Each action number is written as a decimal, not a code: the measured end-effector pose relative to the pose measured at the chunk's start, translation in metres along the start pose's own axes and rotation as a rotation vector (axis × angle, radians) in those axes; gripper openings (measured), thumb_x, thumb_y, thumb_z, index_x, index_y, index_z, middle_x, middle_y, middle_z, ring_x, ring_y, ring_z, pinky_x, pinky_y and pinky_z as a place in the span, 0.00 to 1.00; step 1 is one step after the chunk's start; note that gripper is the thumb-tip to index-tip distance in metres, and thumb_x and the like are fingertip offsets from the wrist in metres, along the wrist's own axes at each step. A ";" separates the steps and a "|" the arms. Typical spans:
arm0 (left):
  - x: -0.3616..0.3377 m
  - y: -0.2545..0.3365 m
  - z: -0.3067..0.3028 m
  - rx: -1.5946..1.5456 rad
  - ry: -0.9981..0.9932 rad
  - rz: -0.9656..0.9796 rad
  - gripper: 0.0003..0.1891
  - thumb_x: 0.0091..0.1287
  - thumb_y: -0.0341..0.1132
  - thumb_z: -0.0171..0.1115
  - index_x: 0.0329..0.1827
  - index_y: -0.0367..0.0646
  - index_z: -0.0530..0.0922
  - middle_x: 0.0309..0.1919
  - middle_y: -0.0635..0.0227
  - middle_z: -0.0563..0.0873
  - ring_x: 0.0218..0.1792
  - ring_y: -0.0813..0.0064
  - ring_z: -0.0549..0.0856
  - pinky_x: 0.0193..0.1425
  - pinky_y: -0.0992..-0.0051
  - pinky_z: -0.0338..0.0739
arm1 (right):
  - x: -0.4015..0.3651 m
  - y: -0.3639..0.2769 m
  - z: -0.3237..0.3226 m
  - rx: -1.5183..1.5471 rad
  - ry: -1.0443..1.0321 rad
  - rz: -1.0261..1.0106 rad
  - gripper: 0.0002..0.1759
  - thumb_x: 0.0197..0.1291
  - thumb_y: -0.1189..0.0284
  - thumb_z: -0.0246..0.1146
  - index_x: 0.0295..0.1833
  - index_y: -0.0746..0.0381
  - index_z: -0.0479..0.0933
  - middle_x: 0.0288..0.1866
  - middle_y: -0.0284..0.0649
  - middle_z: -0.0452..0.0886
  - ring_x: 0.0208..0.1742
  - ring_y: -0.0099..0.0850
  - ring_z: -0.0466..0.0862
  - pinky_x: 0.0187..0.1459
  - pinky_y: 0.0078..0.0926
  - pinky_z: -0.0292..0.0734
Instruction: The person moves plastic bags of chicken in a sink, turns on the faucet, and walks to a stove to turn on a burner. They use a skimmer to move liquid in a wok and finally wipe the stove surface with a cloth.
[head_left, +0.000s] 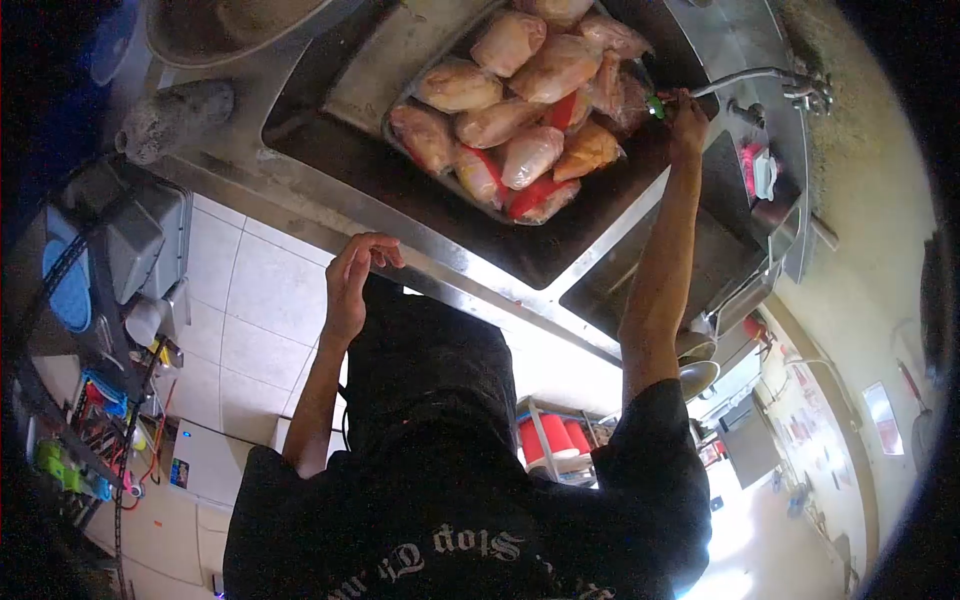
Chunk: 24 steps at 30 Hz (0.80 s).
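Observation:
My right hand [686, 122] reaches out to the end of a metal tap spout [745, 77]. Its fingers are closed around the spout's end, beside a small green fitting [655, 106]. Just left of it, several whole raw chickens [553, 70] in clear plastic wrapping lie heaped in the dark sink basin [315, 110]. Some wrappings carry red patches. What looks like a clear tub's edge runs around the heap. My left hand [358, 272] hovers at the sink counter's front edge [420, 262], fingers loosely bent and apart from the thumb, holding nothing.
A second basin [640, 290] adjoins on the right, past a metal divider. A large round bowl [225, 30] and a grey cylindrical object [178, 120] stand on the left counter. Grey plastic bins [150, 235] are stacked at left. Red containers [548, 437] sit on a rack behind me.

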<state>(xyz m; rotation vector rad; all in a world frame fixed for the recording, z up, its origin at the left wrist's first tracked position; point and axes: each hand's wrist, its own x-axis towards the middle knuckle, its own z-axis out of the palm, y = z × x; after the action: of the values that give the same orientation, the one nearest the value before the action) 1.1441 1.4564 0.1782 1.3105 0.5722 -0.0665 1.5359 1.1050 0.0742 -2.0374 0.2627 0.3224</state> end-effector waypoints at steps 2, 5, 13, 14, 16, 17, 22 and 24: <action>0.000 0.003 -0.005 0.006 -0.007 -0.003 0.21 0.69 0.47 0.37 0.41 0.39 0.74 0.28 0.67 0.79 0.32 0.78 0.76 0.39 0.78 0.65 | -0.003 -0.002 -0.002 -0.036 -0.057 -0.036 0.16 0.62 0.61 0.53 0.44 0.63 0.73 0.31 0.33 0.80 0.27 0.18 0.74 0.27 0.14 0.68; 0.003 0.005 -0.010 0.024 -0.020 -0.008 0.21 0.69 0.47 0.37 0.41 0.39 0.74 0.28 0.67 0.79 0.33 0.78 0.76 0.38 0.78 0.65 | -0.006 -0.008 0.005 0.034 0.028 0.086 0.17 0.61 0.60 0.53 0.45 0.63 0.73 0.33 0.33 0.79 0.30 0.20 0.76 0.29 0.16 0.70; 0.003 0.038 -0.014 0.098 -0.111 0.050 0.22 0.69 0.49 0.39 0.41 0.39 0.74 0.29 0.68 0.79 0.32 0.79 0.76 0.40 0.79 0.66 | -0.094 -0.031 -0.002 0.153 -0.017 -0.053 0.13 0.61 0.67 0.52 0.45 0.64 0.72 0.39 0.35 0.76 0.33 0.23 0.77 0.32 0.21 0.73; 0.003 0.044 -0.010 0.011 -0.176 0.003 0.19 0.68 0.47 0.42 0.41 0.38 0.74 0.29 0.68 0.79 0.32 0.79 0.76 0.40 0.79 0.66 | -0.121 -0.036 -0.006 -0.013 0.052 -0.209 0.12 0.59 0.70 0.54 0.46 0.64 0.72 0.38 0.36 0.77 0.34 0.23 0.77 0.33 0.20 0.73; -0.001 0.058 0.004 0.054 -0.393 -0.070 0.15 0.66 0.42 0.47 0.42 0.38 0.73 0.29 0.68 0.78 0.32 0.79 0.76 0.41 0.80 0.67 | -0.210 -0.059 -0.021 -0.036 0.116 -0.144 0.09 0.56 0.75 0.57 0.43 0.64 0.73 0.33 0.35 0.76 0.33 0.22 0.75 0.32 0.18 0.71; -0.001 0.065 0.014 0.186 -0.533 -0.080 0.13 0.65 0.39 0.49 0.43 0.38 0.72 0.29 0.69 0.78 0.33 0.79 0.77 0.41 0.80 0.67 | -0.257 -0.051 -0.027 0.152 0.146 -0.153 0.07 0.56 0.75 0.56 0.41 0.63 0.73 0.30 0.34 0.76 0.31 0.20 0.73 0.29 0.16 0.68; -0.029 0.080 0.097 0.450 -1.349 -0.034 0.11 0.64 0.39 0.53 0.44 0.42 0.73 0.27 0.69 0.78 0.32 0.80 0.76 0.40 0.76 0.71 | -0.513 0.098 -0.031 0.655 -0.111 0.053 0.13 0.50 0.74 0.62 0.42 0.60 0.69 0.30 0.35 0.74 0.31 0.25 0.74 0.32 0.21 0.70; -0.050 0.056 0.133 0.599 -1.508 0.135 0.14 0.62 0.42 0.55 0.44 0.41 0.72 0.27 0.68 0.79 0.32 0.78 0.77 0.40 0.75 0.71 | -0.610 0.113 -0.008 -0.376 -0.002 0.124 0.32 0.42 0.64 0.70 0.52 0.65 0.67 0.40 0.46 0.77 0.40 0.34 0.77 0.40 0.27 0.72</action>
<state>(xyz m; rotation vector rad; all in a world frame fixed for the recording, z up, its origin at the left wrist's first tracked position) 1.1691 1.3352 0.2683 1.4516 -0.8868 -1.0714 0.9271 1.0749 0.1899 -2.3950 0.3488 0.4799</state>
